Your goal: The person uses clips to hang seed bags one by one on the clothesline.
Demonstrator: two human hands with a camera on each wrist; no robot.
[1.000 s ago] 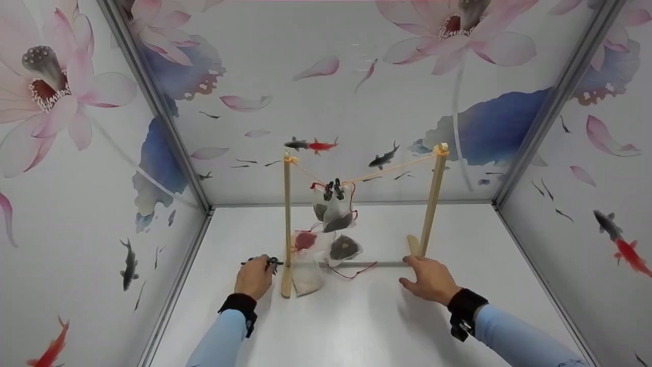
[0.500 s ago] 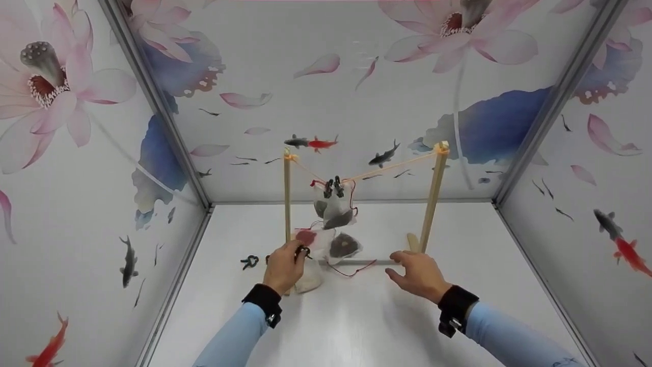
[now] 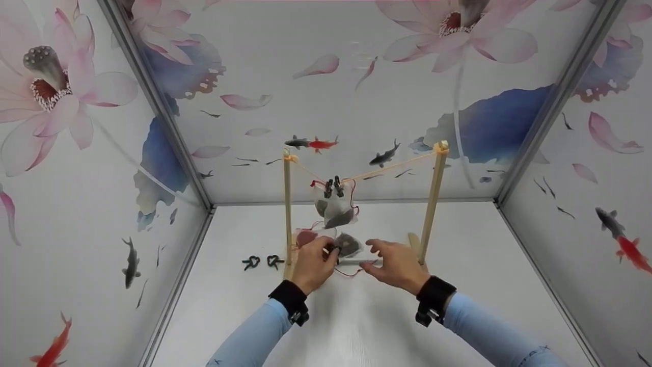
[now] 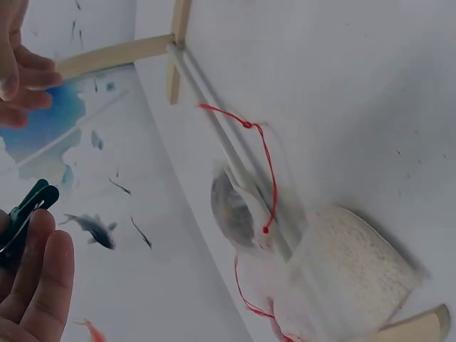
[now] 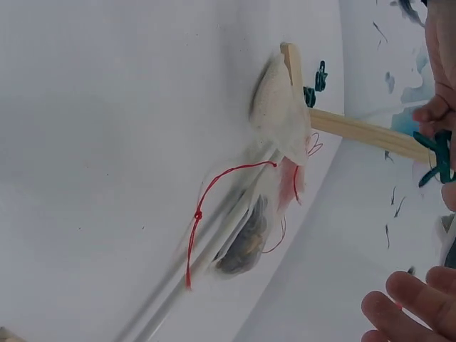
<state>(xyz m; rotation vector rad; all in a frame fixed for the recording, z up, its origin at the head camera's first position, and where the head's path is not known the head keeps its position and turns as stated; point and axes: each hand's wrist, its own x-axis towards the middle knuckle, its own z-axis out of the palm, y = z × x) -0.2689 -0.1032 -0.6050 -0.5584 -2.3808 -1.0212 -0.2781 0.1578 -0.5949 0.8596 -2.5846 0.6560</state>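
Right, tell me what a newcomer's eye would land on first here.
Probably the large pink lotus flowers printed on the walls. Then, mid-scene, the bags clipped to an orange string between two wooden posts. Just below them in the head view, the left hand pinches a dark green clip.

- A booth-like work enclosure; what building holds it, the views cannot tell.
- White work surface (image 3: 377,326) below the left hand (image 3: 313,262) and right hand (image 3: 400,265).
- Back panel (image 3: 285,30) beyond both hands, side panels (image 3: 86,244) to either side, printed with lotus flowers (image 3: 509,48) and fish (image 3: 322,145).
- Grey metal strips (image 3: 156,102) along the panels' corners.
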